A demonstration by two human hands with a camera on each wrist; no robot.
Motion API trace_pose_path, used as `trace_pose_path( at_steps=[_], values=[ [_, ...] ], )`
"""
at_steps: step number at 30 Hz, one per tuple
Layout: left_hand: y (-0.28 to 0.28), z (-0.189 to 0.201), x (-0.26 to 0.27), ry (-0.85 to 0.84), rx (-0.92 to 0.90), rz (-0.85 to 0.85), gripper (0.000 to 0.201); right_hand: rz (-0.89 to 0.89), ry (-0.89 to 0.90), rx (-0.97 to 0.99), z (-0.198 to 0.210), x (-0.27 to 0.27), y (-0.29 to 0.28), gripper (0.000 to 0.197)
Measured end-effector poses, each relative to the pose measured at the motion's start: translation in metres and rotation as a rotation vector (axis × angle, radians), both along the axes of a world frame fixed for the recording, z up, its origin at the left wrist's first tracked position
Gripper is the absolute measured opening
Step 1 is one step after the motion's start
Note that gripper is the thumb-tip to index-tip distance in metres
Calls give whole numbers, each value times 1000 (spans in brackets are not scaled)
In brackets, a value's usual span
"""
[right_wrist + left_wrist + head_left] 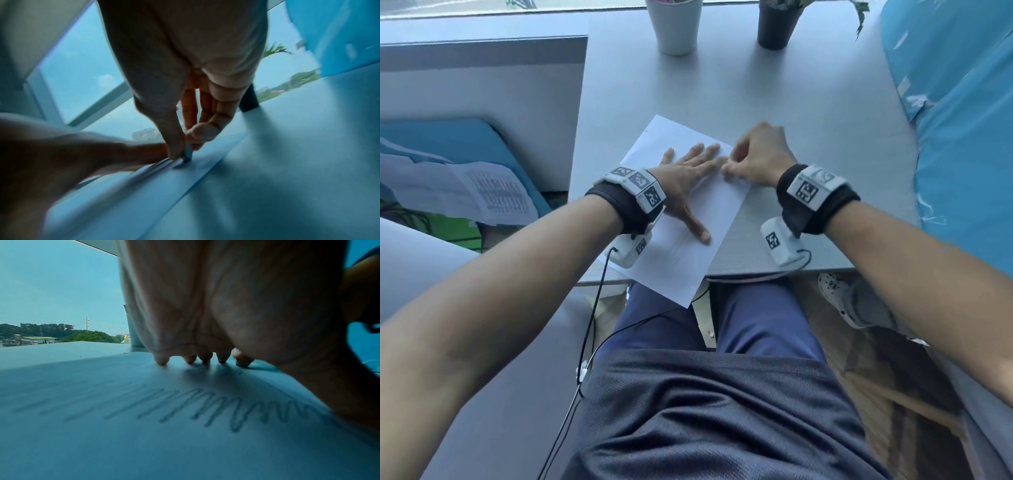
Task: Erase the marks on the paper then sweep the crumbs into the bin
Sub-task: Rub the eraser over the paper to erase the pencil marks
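A white sheet of paper lies slanted on the grey table, its near corner hanging over the front edge. Zigzag pencil marks run across the paper in the left wrist view. My left hand lies flat on the sheet with its fingers spread. My right hand is at the sheet's right edge, just beyond the left fingertips. It pinches a small grey eraser between thumb and forefinger, its tip down on the paper. The eraser also shows past my left fingertips. No bin is in view.
A white cup and a dark plant pot stand at the table's far edge by the window. Blue cushions flank the right side, with printed papers on a seat at the left. A cable hangs from my left wrist.
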State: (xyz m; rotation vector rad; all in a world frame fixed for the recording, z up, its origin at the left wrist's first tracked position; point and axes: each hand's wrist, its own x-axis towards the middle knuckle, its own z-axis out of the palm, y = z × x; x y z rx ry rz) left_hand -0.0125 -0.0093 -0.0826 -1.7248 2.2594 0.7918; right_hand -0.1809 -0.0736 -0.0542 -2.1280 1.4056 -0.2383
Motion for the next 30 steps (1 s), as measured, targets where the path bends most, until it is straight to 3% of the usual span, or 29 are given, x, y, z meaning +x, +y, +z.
trace_pose_path(
  at_steps=[5, 10, 13, 16, 21, 24, 28, 30],
  values=[
    [1, -3, -1, -4, 10, -11, 160, 263, 40, 87, -10, 5, 52, 9],
    [1, -1, -1, -7, 6, 0, 159, -3, 9, 1, 1, -3, -11, 18],
    [-1, -1, -1, -13, 16, -8, 159, 114, 16, 30, -3, 5, 27, 7],
    [0, -3, 0, -15, 19, -16, 161, 288, 49, 92, -9, 4, 56, 12],
    [1, 2, -1, -11, 14, -6, 159, 42, 20, 5, 1, -4, -14, 17],
    [1, 1, -1, -14, 7, -5, 159, -34, 12, -34, -2, -1, -16, 12],
    [1, -1, -3, -41, 13, -16, 162, 149, 4, 45, -15, 9, 43, 12],
    [1, -2, -3, -44, 18, -16, 162, 203, 10, 54, -14, 9, 44, 9]
  ],
)
